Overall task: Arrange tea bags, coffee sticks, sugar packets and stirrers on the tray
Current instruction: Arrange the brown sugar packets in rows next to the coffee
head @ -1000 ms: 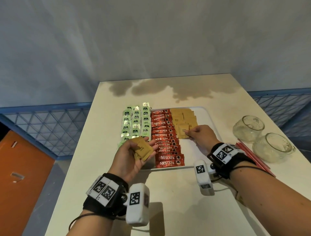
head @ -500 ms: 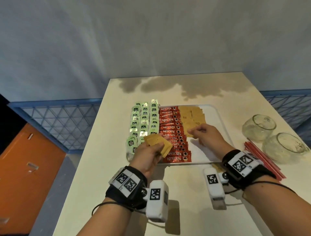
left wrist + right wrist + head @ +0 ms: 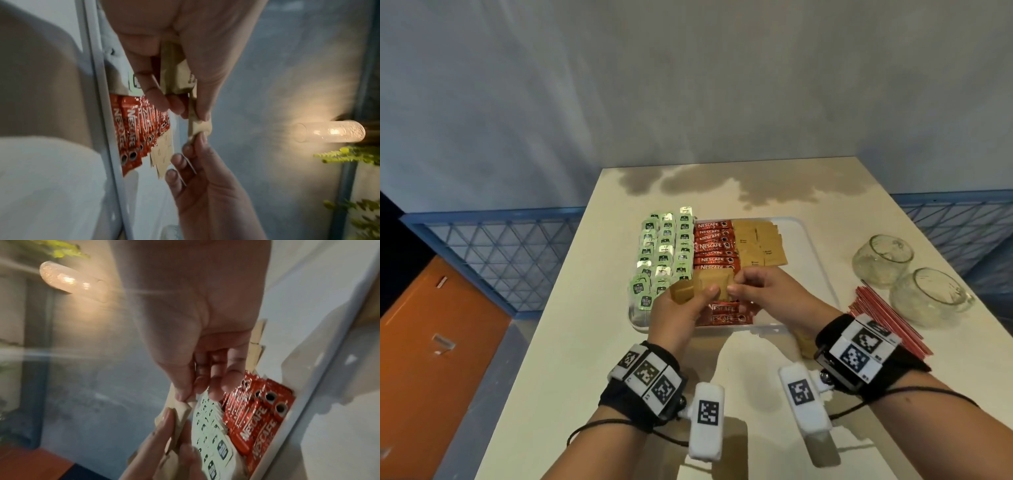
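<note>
Brown sugar packets (image 3: 700, 289) sit fanned in the left hand (image 3: 681, 317). Right hand (image 3: 767, 291), at the tray (image 3: 815, 260) 1 s ago (laying one down), now pinches the next packet's corner, so the sugar row continues.

A small stack of brown sugar packets (image 3: 176, 78) is gripped by the left hand (image 3: 174, 48). One packet's end (image 3: 197, 128) is pinched by the right hand (image 3: 207, 178). Red coffee sticks (image 3: 133, 129) are ranged along the tray's near edge (image 3: 98, 97).

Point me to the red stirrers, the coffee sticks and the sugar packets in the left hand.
red stirrers (image 3: 887, 318): head view, middle of the bundle.
coffee sticks (image 3: 714, 246): head view, far part of the red row.
sugar packets (image 3: 710, 282): head view, face of the top packet.
</note>
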A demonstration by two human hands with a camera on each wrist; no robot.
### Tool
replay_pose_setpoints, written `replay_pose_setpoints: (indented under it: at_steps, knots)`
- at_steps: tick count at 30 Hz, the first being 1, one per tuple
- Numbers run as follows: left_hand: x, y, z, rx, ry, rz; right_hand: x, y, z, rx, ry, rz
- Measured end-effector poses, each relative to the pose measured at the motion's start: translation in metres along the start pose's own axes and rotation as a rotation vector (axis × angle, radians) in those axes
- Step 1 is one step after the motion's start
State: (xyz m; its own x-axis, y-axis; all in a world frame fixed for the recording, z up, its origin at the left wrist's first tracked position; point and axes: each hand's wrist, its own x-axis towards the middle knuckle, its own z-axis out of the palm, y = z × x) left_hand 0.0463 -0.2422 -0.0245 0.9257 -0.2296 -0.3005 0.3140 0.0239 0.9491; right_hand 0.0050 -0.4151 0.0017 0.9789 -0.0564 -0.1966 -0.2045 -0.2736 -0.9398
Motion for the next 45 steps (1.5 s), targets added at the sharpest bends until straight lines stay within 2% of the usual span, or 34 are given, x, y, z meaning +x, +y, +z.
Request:
replay_pose_setpoints:
  at_steps: [5,9,12,16,19,21,25,27,33,37,45]
  knots:
    - [-0.014,0.006,-0.004,0.293,-0.19,0.024,-0.006,-0.01,-0.012,-0.256,0.048,-0.173]
    - [-0.014,0.014,-0.006,0.333,-0.08,0.153,-0.008,-0.017,-0.019,-0.493,0.045,-0.199]
    - [-0.014,0.016,-0.002,0.404,-0.08,0.19,-0.009,-0.019,-0.019,-0.507,0.029,-0.201]
    - [-0.012,0.015,0.006,0.242,-0.023,0.119,-0.006,-0.015,-0.019,-0.258,0.103,-0.141]
    - [-0.01,0.016,0.012,0.154,-0.003,0.042,-0.006,-0.009,-0.018,-0.187,0.028,-0.046]
    - [-0.006,0.017,0.015,0.135,-0.045,-0.014,-0.003,-0.004,-0.019,-0.148,0.024,-0.031]
    - [0.001,0.022,0.013,-0.034,-0.197,-0.183,0.014,0.011,-0.047,-0.136,0.234,0.021]
    - [0.006,0.025,0.008,-0.128,-0.193,-0.229,0.026,0.03,-0.07,-0.174,0.332,0.109]
    - [0.019,0.024,-0.007,-0.075,-0.152,-0.196,0.049,0.079,-0.091,-0.067,0.488,0.296]
    - [0.022,0.025,-0.007,-0.038,-0.094,-0.195,0.067,0.087,-0.088,-0.117,0.51,0.291]
    - [0.023,0.03,-0.007,-0.085,-0.123,-0.279,0.077,0.078,-0.084,-0.417,0.46,0.3]
